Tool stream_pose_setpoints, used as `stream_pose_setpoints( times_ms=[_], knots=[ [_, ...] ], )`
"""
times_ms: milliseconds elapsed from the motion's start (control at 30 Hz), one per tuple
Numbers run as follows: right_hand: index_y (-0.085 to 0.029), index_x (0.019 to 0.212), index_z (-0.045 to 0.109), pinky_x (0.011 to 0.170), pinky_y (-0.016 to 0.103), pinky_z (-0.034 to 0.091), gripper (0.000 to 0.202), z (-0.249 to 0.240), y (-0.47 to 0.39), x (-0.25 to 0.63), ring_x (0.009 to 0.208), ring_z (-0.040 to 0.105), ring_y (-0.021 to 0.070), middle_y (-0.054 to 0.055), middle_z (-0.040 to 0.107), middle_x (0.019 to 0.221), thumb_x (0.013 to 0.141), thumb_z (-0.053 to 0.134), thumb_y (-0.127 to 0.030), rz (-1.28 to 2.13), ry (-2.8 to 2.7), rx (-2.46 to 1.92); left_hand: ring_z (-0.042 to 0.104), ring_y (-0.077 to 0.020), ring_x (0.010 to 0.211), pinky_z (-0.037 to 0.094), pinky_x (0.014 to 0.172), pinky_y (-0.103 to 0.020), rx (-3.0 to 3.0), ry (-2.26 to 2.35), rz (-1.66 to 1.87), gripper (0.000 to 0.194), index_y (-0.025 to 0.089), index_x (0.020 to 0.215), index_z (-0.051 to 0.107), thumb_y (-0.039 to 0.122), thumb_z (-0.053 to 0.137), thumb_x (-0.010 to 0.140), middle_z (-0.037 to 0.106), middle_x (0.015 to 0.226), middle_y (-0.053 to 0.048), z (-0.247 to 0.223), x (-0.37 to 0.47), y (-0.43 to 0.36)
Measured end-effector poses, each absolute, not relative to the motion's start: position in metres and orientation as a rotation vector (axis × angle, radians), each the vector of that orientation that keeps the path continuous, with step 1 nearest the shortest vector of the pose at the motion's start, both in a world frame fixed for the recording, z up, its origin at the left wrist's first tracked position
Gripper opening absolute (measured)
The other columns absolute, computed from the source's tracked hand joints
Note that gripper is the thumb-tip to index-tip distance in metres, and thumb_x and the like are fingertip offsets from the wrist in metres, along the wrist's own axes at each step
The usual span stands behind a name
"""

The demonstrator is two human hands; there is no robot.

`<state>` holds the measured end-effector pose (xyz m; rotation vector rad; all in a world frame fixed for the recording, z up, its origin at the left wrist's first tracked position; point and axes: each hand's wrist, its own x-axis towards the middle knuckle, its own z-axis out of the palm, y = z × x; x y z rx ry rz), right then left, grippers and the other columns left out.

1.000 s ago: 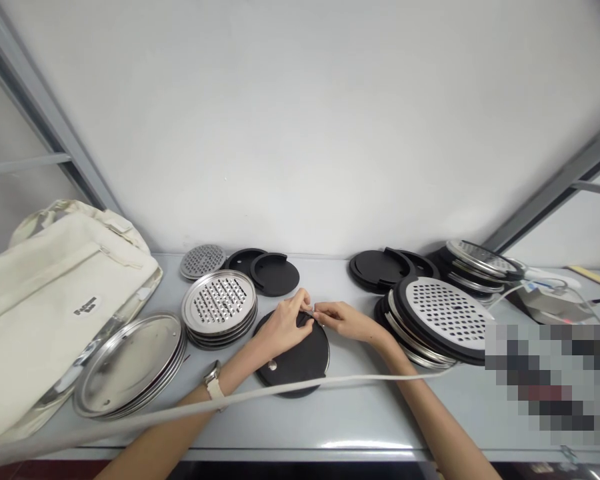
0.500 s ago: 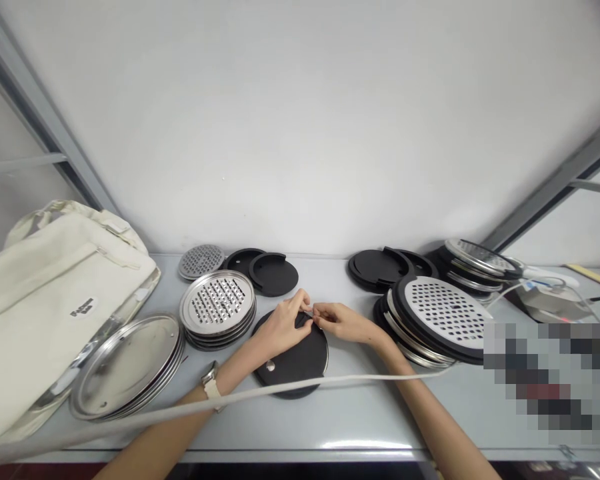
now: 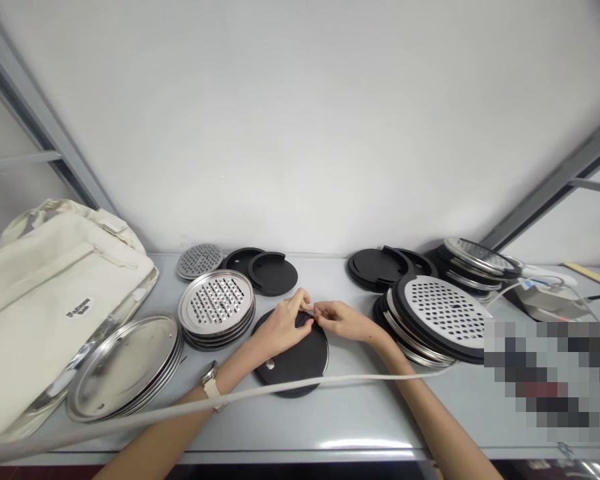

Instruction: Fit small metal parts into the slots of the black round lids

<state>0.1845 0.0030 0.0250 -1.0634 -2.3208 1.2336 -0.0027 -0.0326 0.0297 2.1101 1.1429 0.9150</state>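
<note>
A round black disc (image 3: 300,363) with a small hole and a thin metallic edge lies flat on the table before me. Over its far edge, my left hand (image 3: 286,325) is closed in a pinch, the wrist wearing a watch with a pale strap. Fingertips of my right hand (image 3: 341,320) are pressed together right beside it, almost touching. A small dark sliver shows between the two hands; what it is stays hidden. Left of the disc stands a stack of round metal grater plates (image 3: 216,303).
Plain steel discs (image 3: 125,367) are stacked at left beside a cream bag (image 3: 55,313). Black round holders (image 3: 274,273) and more black discs (image 3: 380,268) lie by the wall. A perforated plate (image 3: 445,310) tops the right stack. A white cable (image 3: 365,378) crosses in front.
Both hands keep their place at the disc's far edge, with only slight finger movement. The camera view has shifted a little.
</note>
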Motion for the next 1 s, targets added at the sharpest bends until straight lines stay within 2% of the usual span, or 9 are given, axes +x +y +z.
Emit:
stream_pose_setpoints(
  times_ms=[233, 567, 1000],
  knots=[
    [-0.018, 0.066, 0.036, 0.052, 0.023, 0.023, 0.024, 0.0278, 0.0025, 0.1858, 0.055, 0.028, 0.0078, -0.006, 0.03, 0.06, 0.085, 0.042, -0.031, 1.205, -2.323, -1.07, 0.06, -0.0179, 0.093, 0.046, 0.081, -0.029, 2.123, 1.132, 0.925, 0.028, 0.023, 0.097, 0.041, 0.011, 0.053, 0.075, 0.06, 0.093, 0.0, 0.0301, -0.0033, -0.0327],
    [-0.017, 0.068, 0.039, 0.053, 0.023, 0.024, 0.04, 0.0265, 0.0051, 0.1873, 0.057, 0.028, 0.009, -0.005, 0.029, 0.062, 0.091, 0.035, -0.05, 1.21, -2.283, -1.049, 0.06, -0.0181, 0.094, 0.045, 0.081, -0.029, 2.119, 1.118, 0.908, 0.028, 0.023, 0.097, 0.041, 0.012, 0.054, 0.076, 0.06, 0.092, 0.0, 0.0309, -0.0034, -0.0328],
    [-0.018, 0.068, 0.037, 0.052, 0.023, 0.024, 0.042, 0.0226, 0.0071, 0.188, 0.057, 0.028, 0.0091, -0.005, 0.028, 0.062, 0.09, 0.036, -0.055, 1.157, -2.221, -1.087, 0.059, -0.0181, 0.096, 0.045, 0.084, -0.031, 2.154, 1.131, 0.92, 0.028, 0.024, 0.099, 0.04, 0.013, 0.055, 0.077, 0.058, 0.094, 0.0, 0.0284, -0.0039, -0.032]
  ],
)
